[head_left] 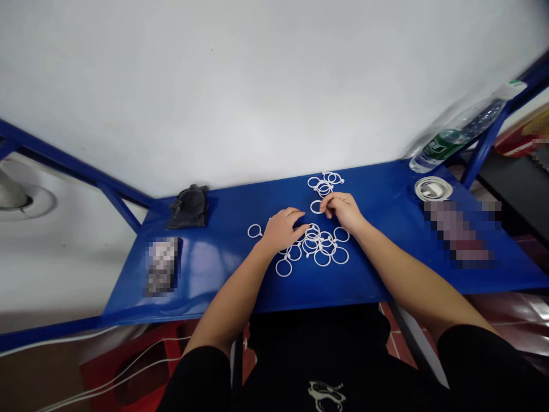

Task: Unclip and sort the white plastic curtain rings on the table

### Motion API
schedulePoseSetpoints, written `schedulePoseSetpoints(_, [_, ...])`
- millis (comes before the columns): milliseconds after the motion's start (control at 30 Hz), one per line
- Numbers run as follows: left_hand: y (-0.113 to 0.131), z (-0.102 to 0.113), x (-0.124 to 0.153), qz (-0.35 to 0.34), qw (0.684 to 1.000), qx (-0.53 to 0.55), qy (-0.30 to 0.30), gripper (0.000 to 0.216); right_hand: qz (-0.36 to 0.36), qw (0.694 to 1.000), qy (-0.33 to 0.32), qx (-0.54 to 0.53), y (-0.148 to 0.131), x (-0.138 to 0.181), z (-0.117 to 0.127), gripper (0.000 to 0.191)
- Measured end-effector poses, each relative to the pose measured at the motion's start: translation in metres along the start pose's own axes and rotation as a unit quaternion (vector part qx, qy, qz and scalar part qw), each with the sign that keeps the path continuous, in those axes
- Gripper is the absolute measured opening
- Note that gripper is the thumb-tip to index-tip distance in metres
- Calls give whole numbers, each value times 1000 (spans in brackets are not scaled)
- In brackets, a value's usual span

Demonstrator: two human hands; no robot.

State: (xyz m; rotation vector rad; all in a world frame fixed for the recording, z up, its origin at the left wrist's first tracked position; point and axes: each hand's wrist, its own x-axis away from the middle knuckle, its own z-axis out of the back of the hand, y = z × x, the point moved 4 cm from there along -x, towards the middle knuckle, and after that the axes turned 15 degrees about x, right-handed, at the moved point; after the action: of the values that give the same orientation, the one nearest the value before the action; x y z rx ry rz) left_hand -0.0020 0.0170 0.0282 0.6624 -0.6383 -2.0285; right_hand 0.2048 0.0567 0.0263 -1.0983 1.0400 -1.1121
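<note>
My right hand (343, 212) is closed in a pinch on a white curtain ring (311, 206), which pokes out to the left of the fingertips. It is a thin hoop like the others, which carry small eyelets. Below, a loose pile of white curtain rings (322, 265) overlaps on the blue tabletop (231, 200). My left hand (281, 232) rests at the pile's left side, thumb and fingers apart, gripping nothing visible; it partly hides some rings. Farther back, a smaller cluster of rings (325, 191) lies near the wall. One single ring (254, 236) sits left of my left hand.
A black plastic bag (191, 207) and a blurred-out object (163, 266) occupy the left side. On the right are a coiled white cable (433, 189), another blurred-out item (458, 234) and a leaning clear bottle (463, 131). A white wall (257, 103) borders the back.
</note>
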Motion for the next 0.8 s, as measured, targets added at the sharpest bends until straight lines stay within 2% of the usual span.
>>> schedulePoseSetpoints(167, [1,1,0,-6,1000,4,2,38,44,991,54,110,0,1,11,15])
schedulePoseSetpoints(233, [1,1,0,-11,1000,5,5,38,67,980,82,168,-3,4,13,21])
schedulePoseSetpoints(333, [0,0,1,-18,1000,5,8,38,118,955,135,236,-11,8,16,36])
schedulePoseSetpoints(433, [-1,-1,1,-23,1000,7,11,37,159,920,166,319,-15,8,22,42])
schedulePoseSetpoints(533, [-3,0,1,-29,999,10,13,31,157,896,173,377,-8,1,31,48])
schedulePoseSetpoints(700, [-4,1,0,-35,999,4,12,24,76,910,241,327,13,-11,54,35])
schedulePoseSetpoints(800, [-4,1,0,-49,998,15,27,24,64,923,260,277,17,-13,58,28])
